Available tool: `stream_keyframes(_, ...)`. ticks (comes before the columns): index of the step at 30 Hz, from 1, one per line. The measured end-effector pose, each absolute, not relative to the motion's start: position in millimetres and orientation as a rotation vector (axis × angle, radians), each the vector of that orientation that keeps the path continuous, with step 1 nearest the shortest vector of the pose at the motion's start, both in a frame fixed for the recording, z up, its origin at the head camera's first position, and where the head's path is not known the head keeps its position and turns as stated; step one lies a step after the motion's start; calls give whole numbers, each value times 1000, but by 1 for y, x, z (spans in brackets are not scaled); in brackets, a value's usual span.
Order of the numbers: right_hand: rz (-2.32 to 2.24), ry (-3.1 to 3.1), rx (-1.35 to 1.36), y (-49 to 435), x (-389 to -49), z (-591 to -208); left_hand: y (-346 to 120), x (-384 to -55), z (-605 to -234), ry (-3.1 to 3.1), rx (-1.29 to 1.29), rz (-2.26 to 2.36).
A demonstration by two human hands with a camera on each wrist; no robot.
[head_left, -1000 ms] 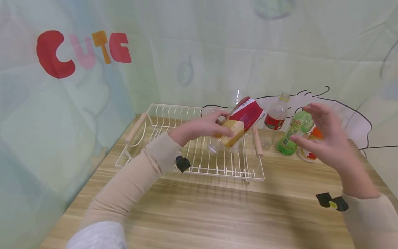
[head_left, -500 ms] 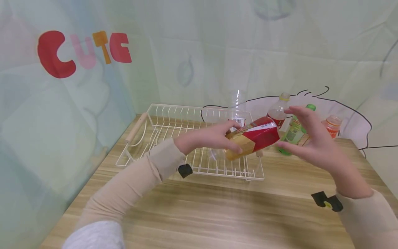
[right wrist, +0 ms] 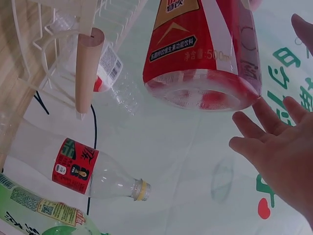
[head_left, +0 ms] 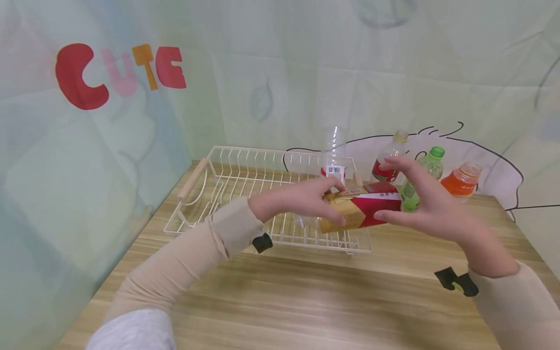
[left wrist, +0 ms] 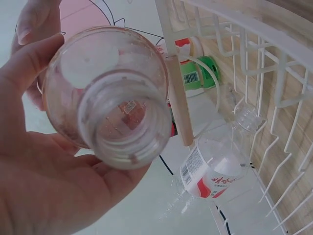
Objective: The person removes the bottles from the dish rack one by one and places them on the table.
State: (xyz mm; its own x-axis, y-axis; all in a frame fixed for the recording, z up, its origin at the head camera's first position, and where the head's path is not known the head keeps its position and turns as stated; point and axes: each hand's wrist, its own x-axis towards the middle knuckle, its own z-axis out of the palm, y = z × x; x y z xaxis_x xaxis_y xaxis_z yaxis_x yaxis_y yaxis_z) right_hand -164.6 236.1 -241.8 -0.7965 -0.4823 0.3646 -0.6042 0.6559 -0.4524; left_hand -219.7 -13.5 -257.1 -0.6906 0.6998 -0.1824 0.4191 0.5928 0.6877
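Holding the red-gold bottle (head_left: 366, 206) above the rack (head_left: 193, 180), centre frame: left hand (head_left: 304, 197). Right hand (head_left: 430, 206) spreads wide near its base. Apparently one clear bottle (head_left: 335, 173) is racked; three bottles (head_left: 410, 194), right, remain.

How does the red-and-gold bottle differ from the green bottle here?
The red-and-gold bottle is tipped nearly onto its side; the green bottle stands upright. The left hand holds the red-and-gold bottle in the air, while the green bottle rests on the table, gripped by neither hand. Both carry printed labels.
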Motion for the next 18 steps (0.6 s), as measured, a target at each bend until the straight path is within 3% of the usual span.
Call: stream_keyframes(18, 1086, -2917, 864, 231, -163, -256, -5, -209, -259, 2422, 1051, 812)
